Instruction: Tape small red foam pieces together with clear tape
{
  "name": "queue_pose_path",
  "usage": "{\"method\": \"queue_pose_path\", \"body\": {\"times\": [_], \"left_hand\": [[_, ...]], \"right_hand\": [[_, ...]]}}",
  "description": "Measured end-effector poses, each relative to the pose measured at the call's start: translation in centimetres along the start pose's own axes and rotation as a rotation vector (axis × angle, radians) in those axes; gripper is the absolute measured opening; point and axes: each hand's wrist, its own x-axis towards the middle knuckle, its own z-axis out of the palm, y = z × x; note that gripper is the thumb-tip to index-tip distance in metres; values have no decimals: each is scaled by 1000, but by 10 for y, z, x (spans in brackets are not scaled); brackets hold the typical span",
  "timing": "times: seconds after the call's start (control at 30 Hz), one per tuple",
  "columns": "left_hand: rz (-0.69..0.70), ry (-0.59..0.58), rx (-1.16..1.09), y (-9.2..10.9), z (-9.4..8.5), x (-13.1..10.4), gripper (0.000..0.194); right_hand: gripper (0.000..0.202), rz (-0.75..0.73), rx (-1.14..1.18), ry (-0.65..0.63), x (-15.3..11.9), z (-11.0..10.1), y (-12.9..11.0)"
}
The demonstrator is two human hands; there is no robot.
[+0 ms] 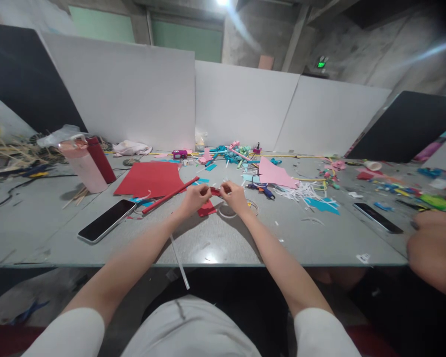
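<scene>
Between the fingertips of both hands is a small strip of red paper [215,191], held above the table. My left hand [195,199] pinches its left end, and my right hand [235,196] grips the right end. Just below lies a small red paper piece [207,210], partly hidden by my left hand. A roll of tape [226,213] rests under my right hand, which covers part of it. Left of my hands are a thin red tube [171,195] and a large red sheet [148,179]. Beneath my left forearm, a narrow white strip [180,263] sticks out past the table edge.
A phone [107,221] and two bottles, one pink [84,166], one red [101,161], occupy the left side. To the right are a pink sheet [275,173], a glue gun [264,190], white paper shreds [308,192] and another phone [377,218]. Another person's arm [433,248] reaches in at far right.
</scene>
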Motion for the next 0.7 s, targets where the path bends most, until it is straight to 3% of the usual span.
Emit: {"method": "queue_pose_path", "body": {"times": [0.2,0.37,0.6,0.7], "left_hand": [[-66,104,-179,-2,1,6,28],[-131,168,-250,-8,-1,12,31],[-158,201,-250,-10,-2,13,34],[-153,216,-253,-9,-2,13,35]], "right_hand": [[15,90,-81,134,6,-24,22],[11,275,-169,331,12,-44,40],[11,421,-255,614,13,-64,57],[26,473,-267,595,13,-67,62]]}}
